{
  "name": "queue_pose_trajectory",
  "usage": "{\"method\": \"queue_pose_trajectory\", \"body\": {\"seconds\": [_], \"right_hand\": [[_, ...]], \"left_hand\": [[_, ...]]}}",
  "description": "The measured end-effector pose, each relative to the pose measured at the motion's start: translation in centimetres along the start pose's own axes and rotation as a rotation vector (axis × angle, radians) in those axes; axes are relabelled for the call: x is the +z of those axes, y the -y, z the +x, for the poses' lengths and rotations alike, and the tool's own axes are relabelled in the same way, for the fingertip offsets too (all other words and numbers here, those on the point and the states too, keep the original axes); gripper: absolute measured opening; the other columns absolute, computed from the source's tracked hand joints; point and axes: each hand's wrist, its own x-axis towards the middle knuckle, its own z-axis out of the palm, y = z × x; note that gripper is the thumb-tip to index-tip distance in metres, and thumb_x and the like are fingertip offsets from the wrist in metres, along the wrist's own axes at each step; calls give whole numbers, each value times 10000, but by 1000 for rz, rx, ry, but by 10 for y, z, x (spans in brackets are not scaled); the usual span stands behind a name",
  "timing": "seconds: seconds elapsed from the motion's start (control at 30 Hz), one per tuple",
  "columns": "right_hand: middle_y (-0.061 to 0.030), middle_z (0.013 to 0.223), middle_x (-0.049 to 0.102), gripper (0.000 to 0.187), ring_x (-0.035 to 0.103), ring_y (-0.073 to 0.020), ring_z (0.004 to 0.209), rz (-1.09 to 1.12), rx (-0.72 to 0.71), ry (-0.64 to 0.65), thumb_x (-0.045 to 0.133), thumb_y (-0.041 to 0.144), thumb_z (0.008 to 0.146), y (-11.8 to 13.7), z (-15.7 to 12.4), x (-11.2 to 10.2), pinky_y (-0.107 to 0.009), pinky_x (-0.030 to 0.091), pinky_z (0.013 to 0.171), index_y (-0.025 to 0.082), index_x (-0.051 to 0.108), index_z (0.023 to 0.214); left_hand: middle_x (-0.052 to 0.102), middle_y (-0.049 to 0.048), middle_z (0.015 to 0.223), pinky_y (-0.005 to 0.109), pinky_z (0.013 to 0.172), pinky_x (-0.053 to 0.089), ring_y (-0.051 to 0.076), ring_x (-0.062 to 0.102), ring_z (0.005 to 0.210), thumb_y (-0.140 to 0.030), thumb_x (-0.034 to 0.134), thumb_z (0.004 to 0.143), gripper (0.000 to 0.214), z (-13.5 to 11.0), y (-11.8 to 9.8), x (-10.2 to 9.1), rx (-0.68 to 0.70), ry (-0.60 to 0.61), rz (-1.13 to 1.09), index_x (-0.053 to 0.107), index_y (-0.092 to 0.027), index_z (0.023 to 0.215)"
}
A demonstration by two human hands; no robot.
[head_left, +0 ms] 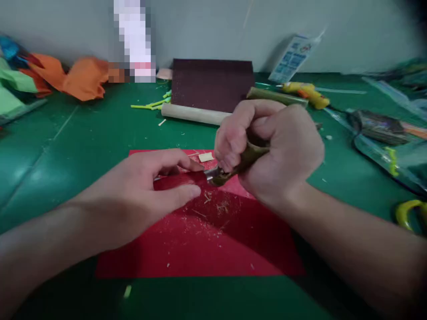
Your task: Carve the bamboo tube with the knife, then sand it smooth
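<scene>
Fingers of the right hand are curled in a fist round an olive-brown tube-like piece. Bright metal end pokes out below that fist, angled down-left; too blurred to say whether it's a blade or a ferrule. Full wrap rather than fingertip pinch, probably for force and control.

Left hand: thumb and index spread, tips just short of the metal, palm low over the red sheet. Likely steadying; can't tell whether anything is under those fingers, or whether the index tip touches the metal.

Pale shavings lie just below the fingertips, so the sheet probably serves as a catch mat. Small pale block sits just beyond the left index.

Past the right knuckles: pale stick along the near edge of a dark board, green-brown tube, yellow tool. Yellow handle sits well right of the fingers, presumably parked clear of the elbows.
</scene>
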Motion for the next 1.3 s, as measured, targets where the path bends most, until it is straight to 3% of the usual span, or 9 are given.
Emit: {"method": "queue_pose_trajectory", "body": {"seconds": [0.2, 0.37, 0.53, 0.73, 0.97, 1.3], "right_hand": [[11, 436, 454, 280, 406, -151, 389, -34, 41, 0, 381, 148, 748, 2, -2, 1, -288, 297, 399, 245, 485, 507], [11, 412, 428, 281, 390, -143, 370, -21, 43, -3, 382, 163, 722, 1, 1, 2, -282, 278, 380, 248, 469, 468], [12, 404, 434, 282, 391, -145, 367, 12, 42, 13, 392, 145, 715, 1, 1, 3, -286, 269, 378, 239, 471, 461], [17, 415, 440, 314, 397, -137, 391, -12, 31, -15, 369, 143, 754, 1, 1, 5, -276, 284, 407, 229, 472, 470], [20, 404, 433, 330, 398, -131, 374, 31, 57, 16, 361, 152, 766, 1, 1, 6, -268, 299, 390, 230, 476, 467], [25, 410, 437, 293, 380, -129, 349, 88, 84, 16, 370, 142, 732, 1, 2, 7, -272, 292, 361, 236, 479, 477]], "left_hand": [[649, -95, 1091, 228, 805, 480, 138, 614, 949, -347, 560, 796, 269, -5, 5, -6, 189, -110, 346, 589, -368, 1062], [668, -87, 1025, 210, 672, 484, 138, 634, 819, -330, 544, 795, 252, -5, 9, -14, 251, -135, 458, 604, -361, 1038], [670, -103, 1010, 193, 682, 473, 122, 628, 787, -322, 549, 794, 258, -5, 8, -13, 269, -164, 461, 590, -367, 1045], [684, -79, 972, 183, 598, 456, 113, 624, 743, -320, 549, 803, 244, -6, 6, -10, 271, -113, 484, 590, -340, 1042], [673, -90, 1026, 185, 652, 478, 130, 637, 837, -317, 551, 797, 304, 1, 6, -16, 202, -4, 370, 579, -384, 1093], [667, -79, 1034, 204, 785, 470, 143, 625, 921, -314, 583, 768, 272, 2, 10, -4, 151, -11, 208, 608, -346, 1036]]}}
